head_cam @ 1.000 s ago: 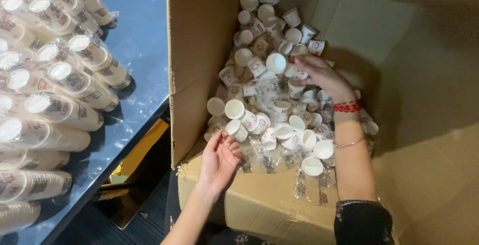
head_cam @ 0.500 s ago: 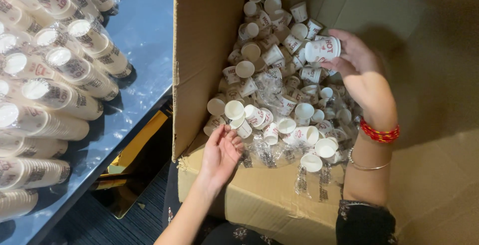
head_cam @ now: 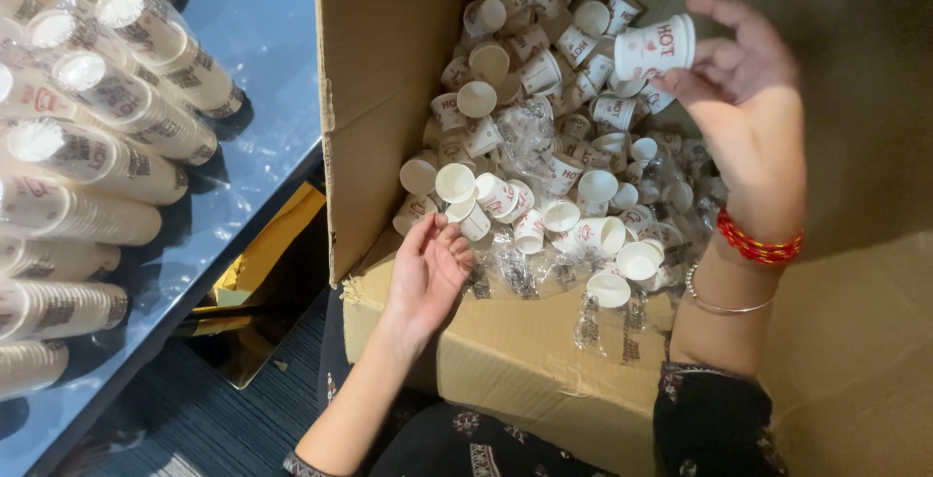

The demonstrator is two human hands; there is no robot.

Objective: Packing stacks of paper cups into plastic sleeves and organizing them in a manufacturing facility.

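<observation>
My right hand [head_cam: 743, 108] is raised above the big cardboard box [head_cam: 389, 79] and grips a small white paper cup with red print [head_cam: 656, 48] on its side. My left hand [head_cam: 428, 268] rests palm up on the box's near rim, fingers apart, its fingertips just below a loose white cup [head_cam: 455, 184]. Inside the box lies a heap of several small white paper cups [head_cam: 554, 176] mixed with clear plastic wrappers [head_cam: 525, 127].
To the left, a glossy blue table [head_cam: 258, 69] carries several long sleeves of stacked cups in clear wrap [head_cam: 107, 156]. A yellow object [head_cam: 258, 273] lies on the dark carpet between table and box. The box's tall flap [head_cam: 855, 147] rises at right.
My right hand has lifted a single cup out of the heap and raised it up to the right. My left hand has stayed on the box's near rim.
</observation>
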